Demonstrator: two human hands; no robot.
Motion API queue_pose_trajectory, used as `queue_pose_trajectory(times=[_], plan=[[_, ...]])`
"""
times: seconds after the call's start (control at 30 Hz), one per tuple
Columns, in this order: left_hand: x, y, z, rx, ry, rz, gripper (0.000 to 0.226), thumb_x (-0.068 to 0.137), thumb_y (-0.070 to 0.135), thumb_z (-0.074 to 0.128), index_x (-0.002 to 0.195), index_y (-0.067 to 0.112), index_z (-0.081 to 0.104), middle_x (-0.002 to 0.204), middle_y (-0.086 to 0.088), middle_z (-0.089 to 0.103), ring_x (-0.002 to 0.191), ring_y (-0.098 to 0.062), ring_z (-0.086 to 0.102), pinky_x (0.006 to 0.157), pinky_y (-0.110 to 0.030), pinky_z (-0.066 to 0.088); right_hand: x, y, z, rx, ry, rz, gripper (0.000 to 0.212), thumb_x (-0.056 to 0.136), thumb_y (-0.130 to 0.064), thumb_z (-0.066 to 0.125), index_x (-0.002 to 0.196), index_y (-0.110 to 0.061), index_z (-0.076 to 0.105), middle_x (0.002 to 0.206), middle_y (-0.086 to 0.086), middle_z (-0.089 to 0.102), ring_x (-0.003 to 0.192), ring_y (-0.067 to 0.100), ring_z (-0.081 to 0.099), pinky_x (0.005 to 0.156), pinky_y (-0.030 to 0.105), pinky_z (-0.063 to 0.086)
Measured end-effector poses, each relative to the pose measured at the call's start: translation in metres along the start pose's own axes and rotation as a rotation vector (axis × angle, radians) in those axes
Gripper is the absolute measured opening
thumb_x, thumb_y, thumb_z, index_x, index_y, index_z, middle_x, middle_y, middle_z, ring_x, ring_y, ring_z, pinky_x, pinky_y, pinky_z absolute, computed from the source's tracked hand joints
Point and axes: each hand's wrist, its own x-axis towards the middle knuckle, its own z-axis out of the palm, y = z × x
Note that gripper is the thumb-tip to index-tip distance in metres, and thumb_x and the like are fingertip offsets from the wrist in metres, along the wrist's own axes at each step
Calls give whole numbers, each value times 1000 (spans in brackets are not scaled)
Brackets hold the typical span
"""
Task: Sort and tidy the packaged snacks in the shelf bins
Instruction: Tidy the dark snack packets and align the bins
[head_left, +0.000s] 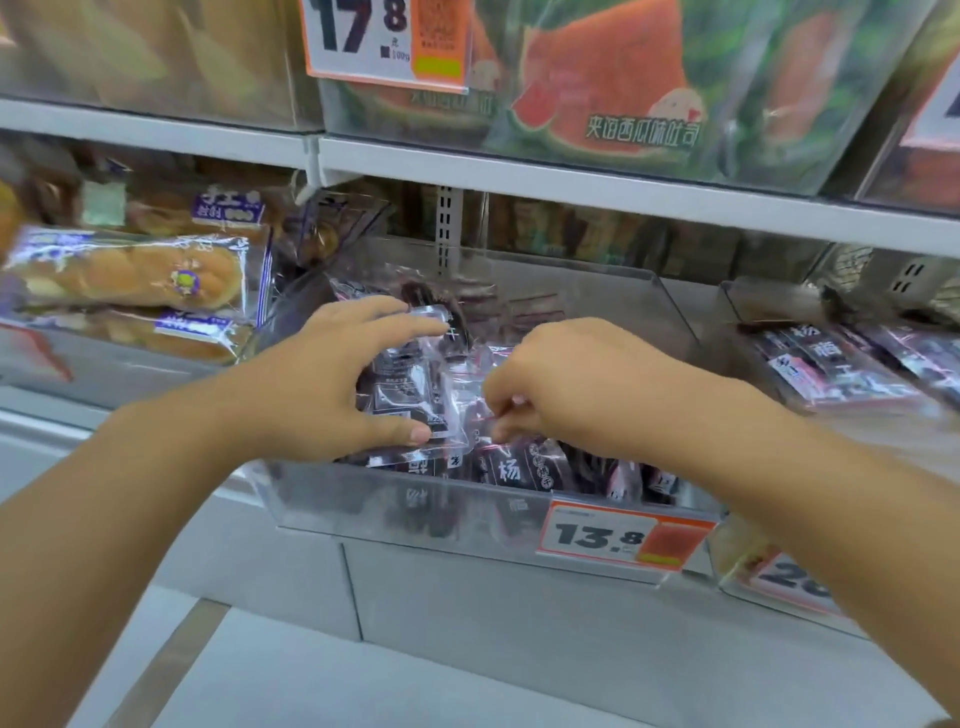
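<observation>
A clear plastic shelf bin (395, 514) in the middle holds several dark snack packets in clear wrap. My left hand (332, 384) grips one such packet (410, 389) from its left side, thumb at the near edge and fingers over the far edge. My right hand (566, 384) reaches into the bin beside it, fingers curled and pinching the wrap of another dark packet (519, 462) lying at the bin's front. More packets lie deeper in the bin, partly hidden by both hands.
A price tag 13.8 (618, 535) hangs on the bin's front. Bread packets (135, 275) fill the left bin. Similar dark packets (831, 364) lie in the right bin. Watermelon-print packages (613, 78) stand on the shelf above, behind a 17.8 tag (384, 36).
</observation>
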Motion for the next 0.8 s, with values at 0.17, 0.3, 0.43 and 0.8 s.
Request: queue_pose_trajectory(times=[0.17, 0.3, 0.43, 0.8], plan=[[2, 5, 1, -17, 17, -4, 114, 45, 73, 81, 145, 57, 29, 136, 23, 31, 134, -6, 24, 108, -33, 32, -15, 23, -4, 310, -136, 79, 44, 83, -63, 65, 108, -27, 67, 96, -11, 67, 89, 7, 59, 80, 32, 51], [5, 13, -1, -47, 154, 11, 106, 39, 56, 94, 130, 59, 39, 121, 16, 40, 122, -10, 39, 102, -35, 39, -33, 50, -8, 362, -268, 103, 37, 86, -49, 72, 120, -35, 67, 104, -22, 68, 93, -6, 58, 74, 8, 40], [5, 17, -1, -234, 242, -13, 111, 36, 44, 97, 130, 55, 39, 107, 35, 46, 115, -8, 50, 107, -37, 43, -27, 47, 3, 274, -151, 112, 7, 87, -35, 75, 93, -30, 76, 80, -16, 70, 75, -3, 60, 72, 23, 50], [-6, 15, -12, -669, 427, -126, 47, 47, 19, 89, 91, 27, 73, 75, 17, 74, 62, 4, 63, 59, -8, 48, -65, 21, -46, -21, 629, 40, 20, 95, -24, 56, 88, -12, 71, 82, 6, 62, 77, 36, 60, 62, 47, 52]])
